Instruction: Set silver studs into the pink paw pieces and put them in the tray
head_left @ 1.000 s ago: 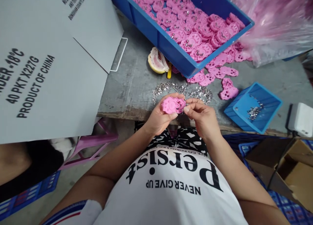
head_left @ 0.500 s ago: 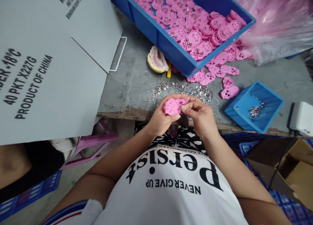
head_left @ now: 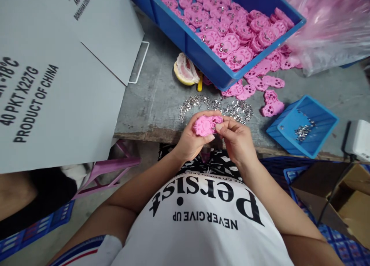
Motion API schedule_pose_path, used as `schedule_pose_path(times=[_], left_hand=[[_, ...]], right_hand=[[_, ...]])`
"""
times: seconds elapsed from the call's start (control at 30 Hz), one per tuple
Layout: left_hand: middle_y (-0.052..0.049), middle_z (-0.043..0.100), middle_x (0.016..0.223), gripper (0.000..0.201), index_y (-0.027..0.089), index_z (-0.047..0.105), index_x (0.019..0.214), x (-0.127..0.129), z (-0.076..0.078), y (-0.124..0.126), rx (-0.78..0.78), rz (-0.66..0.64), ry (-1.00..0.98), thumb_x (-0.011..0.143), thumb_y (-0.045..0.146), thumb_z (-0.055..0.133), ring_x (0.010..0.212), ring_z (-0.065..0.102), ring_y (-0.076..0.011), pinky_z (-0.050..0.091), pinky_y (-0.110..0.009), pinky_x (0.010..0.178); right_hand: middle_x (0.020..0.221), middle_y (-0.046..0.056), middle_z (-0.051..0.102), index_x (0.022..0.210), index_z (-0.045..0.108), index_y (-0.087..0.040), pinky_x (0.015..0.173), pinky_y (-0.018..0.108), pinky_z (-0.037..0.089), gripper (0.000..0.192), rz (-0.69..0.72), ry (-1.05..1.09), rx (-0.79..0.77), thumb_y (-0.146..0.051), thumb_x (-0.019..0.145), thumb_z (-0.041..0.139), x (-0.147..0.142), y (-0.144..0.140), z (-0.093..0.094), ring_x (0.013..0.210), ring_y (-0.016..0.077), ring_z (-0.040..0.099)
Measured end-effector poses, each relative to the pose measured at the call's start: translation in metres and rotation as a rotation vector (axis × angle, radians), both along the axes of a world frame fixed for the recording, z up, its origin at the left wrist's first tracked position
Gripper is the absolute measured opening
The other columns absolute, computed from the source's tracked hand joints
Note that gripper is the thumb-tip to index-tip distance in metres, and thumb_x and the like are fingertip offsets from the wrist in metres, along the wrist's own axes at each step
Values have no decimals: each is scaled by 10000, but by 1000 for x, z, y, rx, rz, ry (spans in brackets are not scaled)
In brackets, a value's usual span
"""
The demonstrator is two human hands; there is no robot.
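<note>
L hand (head_left: 187,140) is clamped on pink part (head_left: 205,126), which sits up at near edge of table (head_left: 153,104). R hand (head_left: 238,138) has thumb & fingers at part's right end; can't tell if they grip it or a tiny pc. Loose metal bits (head_left: 241,111) lie just beyond hands. Far: blue crate (head_left: 199,57) w/ more pink pcs, cut fruit (head_left: 185,71) near its left wall. Right: small blue bin (head_left: 286,138) w/ bits.

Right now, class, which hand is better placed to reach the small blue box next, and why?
Probably the right hand: it is nearer the small blue box and is only at one end of the pink piece, which the left hand cradles.
</note>
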State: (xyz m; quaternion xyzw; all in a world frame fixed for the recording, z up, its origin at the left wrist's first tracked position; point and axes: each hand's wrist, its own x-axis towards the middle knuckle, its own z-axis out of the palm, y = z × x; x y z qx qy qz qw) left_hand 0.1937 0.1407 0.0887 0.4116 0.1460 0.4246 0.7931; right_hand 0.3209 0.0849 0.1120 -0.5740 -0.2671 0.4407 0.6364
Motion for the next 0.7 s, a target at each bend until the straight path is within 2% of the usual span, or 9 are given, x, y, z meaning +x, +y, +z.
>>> schedule_pose_path(times=[0.23,0.5,0.7], left_hand=[[-29,667,1350,500,317,657,1146,2,-3,2,31,12,43,711,186,865,1342,591,-256,400,-481,1209],[-23,675,1346,494,321,673,1163,3,-5,5,66,4,38,732,152,846,1360,578,-245,382,-473,1223],[-33,680,1346,492,320,670,1154,4,-5,6,66,6,49,725,169,858,1354,587,-251,388,-484,1215]], right_hand=[[974,51,639,594,688,-215,855,353,477,305,19,0,-16,-409,649,917,2,0,-3,905,196,587],[952,49,632,595,714,-215,768,325,459,261,25,73,-32,-375,624,918,5,2,-5,847,181,551],[924,50,641,587,709,-218,802,340,475,279,30,52,-21,-390,620,926,6,2,-4,870,198,569]])
